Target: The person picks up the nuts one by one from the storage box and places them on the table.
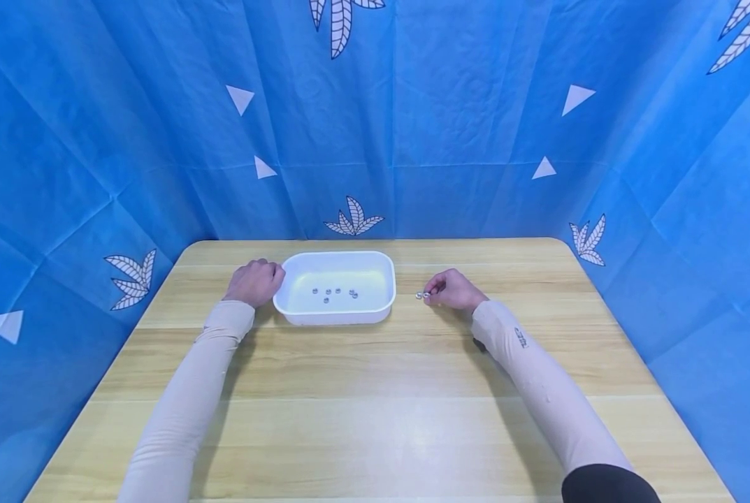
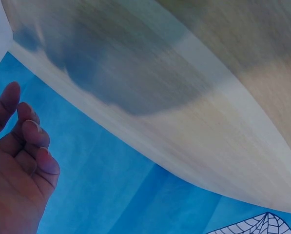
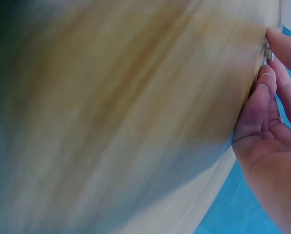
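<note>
My right hand (image 1: 455, 290) is low over the table, right of a white plastic basin (image 1: 340, 318). Between its thumb and fingertips it pinches a small silvery metal piece (image 3: 267, 53), mostly covered by the fingers in the right wrist view. A second silvery piece (image 1: 419, 295) lies just left of those fingertips. Several similar small pieces (image 1: 326, 300) are scattered on the basin's floor. At the basin's left end is my left hand (image 1: 256, 281), close against the rim. Its fingers (image 2: 34, 132) curl loosely around nothing in the left wrist view; whether the thumb touches the basin is hidden.
Both hands are over a light wood-grain table (image 1: 375, 405) with rounded far corners. A blue curtain (image 1: 450, 140) with white leaf and triangle prints hangs behind it and along both sides. The basin's raised walls surround the pieces inside.
</note>
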A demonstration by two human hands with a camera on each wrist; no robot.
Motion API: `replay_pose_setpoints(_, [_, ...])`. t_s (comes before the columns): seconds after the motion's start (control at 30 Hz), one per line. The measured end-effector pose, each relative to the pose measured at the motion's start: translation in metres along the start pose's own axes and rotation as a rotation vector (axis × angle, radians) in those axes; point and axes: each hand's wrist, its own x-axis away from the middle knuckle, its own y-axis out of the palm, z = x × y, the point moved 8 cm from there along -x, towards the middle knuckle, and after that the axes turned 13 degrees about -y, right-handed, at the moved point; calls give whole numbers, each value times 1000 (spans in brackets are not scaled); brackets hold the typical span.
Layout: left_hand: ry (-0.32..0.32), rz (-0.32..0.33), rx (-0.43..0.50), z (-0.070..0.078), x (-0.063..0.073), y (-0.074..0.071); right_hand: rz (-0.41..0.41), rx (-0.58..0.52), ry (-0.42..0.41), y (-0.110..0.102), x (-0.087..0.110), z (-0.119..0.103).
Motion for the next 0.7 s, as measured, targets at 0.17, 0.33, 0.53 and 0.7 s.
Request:
replay_pose_setpoints(0.17, [3,-1,5,2,3,-1,-1,-21,10,-3,2,-3])
replay_pose_setpoints(0.33, [9,8,8,2,3,-1,26,-26,9,-11,4,-13])
replay_pose_setpoints(0.53, [11,4,0,1,0,-2,103,4,-33,-26,-2,-36])
replay_pose_setpoints(0.7, [6,3,0,1,0,-1,171,17,-83,-35,-7,-57])
